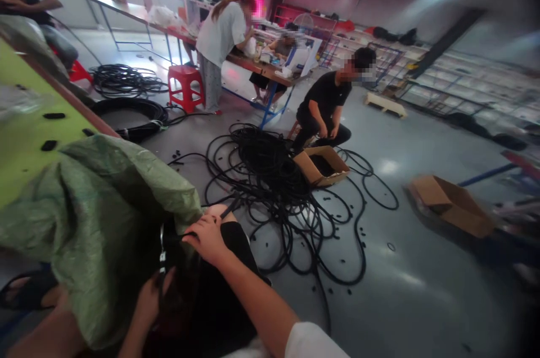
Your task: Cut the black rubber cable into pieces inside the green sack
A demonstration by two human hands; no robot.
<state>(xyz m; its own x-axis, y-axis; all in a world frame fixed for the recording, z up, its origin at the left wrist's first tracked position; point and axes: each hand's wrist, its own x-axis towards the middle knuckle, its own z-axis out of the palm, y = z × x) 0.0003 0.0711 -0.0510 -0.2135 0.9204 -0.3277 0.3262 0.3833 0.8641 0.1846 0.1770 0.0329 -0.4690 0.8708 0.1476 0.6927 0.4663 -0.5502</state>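
Observation:
My right hand (207, 238) is closed around a black hose (230, 209) above my knee, and the hose's end points left toward the sack opening. Lower and to the left, my left hand (149, 299) is wrapped round a hand cutter (162, 254) with a curved silver metal head and dark handles. The metal head stands upright at the hose's end; whether it touches the hose I cannot tell. Beside both hands, a green woven sack (126, 195) gapes open, its inside dark. Part of my left hand is lost in shadow.
Loops of black hose (274, 178) cover the floor ahead, with small black pieces scattered around. An open cardboard box (323, 166) stands before a seated person (324, 104). Another box (453, 206) is at right. A green-topped table (25, 121) borders the left.

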